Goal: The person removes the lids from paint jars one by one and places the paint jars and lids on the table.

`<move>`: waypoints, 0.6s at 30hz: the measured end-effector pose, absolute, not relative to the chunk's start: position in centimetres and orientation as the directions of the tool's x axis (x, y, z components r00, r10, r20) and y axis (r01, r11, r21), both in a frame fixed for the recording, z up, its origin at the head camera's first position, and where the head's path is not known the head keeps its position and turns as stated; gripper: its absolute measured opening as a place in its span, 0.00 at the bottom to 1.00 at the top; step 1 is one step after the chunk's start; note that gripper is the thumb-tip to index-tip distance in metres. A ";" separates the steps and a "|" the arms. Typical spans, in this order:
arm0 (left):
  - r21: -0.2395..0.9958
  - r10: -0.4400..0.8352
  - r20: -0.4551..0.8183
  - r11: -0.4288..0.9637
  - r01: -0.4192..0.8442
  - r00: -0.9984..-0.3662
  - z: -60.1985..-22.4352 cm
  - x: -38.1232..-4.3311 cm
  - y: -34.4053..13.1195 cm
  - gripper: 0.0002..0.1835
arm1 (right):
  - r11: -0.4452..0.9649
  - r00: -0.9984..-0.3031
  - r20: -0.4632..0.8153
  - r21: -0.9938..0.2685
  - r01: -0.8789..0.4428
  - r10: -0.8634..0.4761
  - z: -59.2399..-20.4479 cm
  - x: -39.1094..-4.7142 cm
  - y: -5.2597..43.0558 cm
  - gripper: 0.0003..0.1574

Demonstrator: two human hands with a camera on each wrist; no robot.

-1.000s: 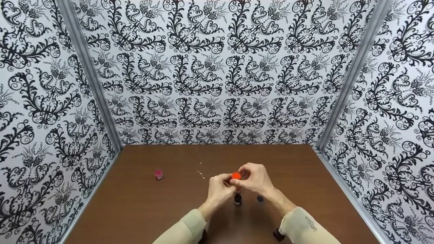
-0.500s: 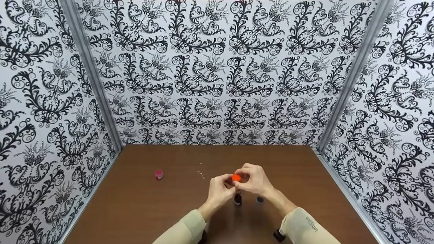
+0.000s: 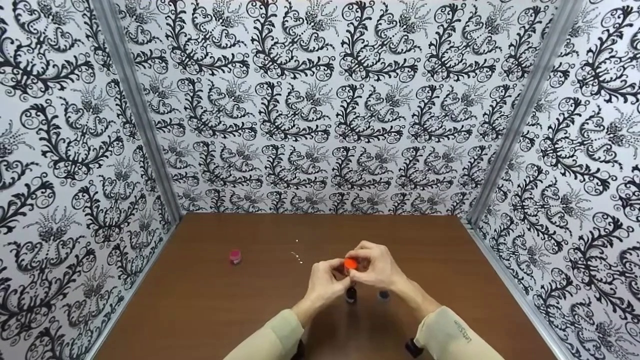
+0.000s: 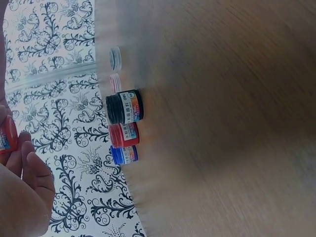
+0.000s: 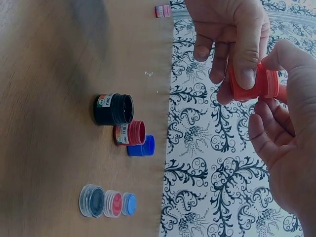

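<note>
Both hands meet over the table around a small orange-red paint jar. My left hand grips its body, with the thumb laid across the side in the right wrist view. At the jar's ribbed screw end, the thumb and fingers of my right hand pinch it. Below them on the table stand a black paint jar, a red paint jar and a blue paint jar in a row. The black and red ones show bare threaded necks. The left wrist view catches the orange-red jar only at its edge.
Beside the row lie a black lid, a red lid and a blue lid. A pink jar stands off to the left. White specks dot the brown table. Patterned walls enclose its back and sides.
The right thumb and fingers have shifted slightly to the right around the orange-red jar's end. The left hand keeps its grip, and the things on the table stay where they were.
</note>
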State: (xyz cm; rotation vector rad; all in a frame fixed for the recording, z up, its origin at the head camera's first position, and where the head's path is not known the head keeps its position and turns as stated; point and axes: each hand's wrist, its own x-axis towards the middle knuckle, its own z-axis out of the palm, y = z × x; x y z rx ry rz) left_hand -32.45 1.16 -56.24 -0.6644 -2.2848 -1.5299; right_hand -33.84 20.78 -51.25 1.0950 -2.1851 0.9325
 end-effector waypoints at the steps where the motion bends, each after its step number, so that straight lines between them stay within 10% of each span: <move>1: 0.781 0.203 0.496 0.320 0.536 -0.844 -56.3 -32.4 1.2 0.11 | 0.433 -0.545 0.695 -0.358 -0.828 -0.469 -51.3 -33.8 20.9 0.17; 18: 0.755 0.220 0.511 0.346 0.557 -0.831 -56.7 -32.0 0.9 0.16 | 0.441 -0.592 0.682 -0.413 -0.797 -0.430 -51.6 -33.5 22.9 0.18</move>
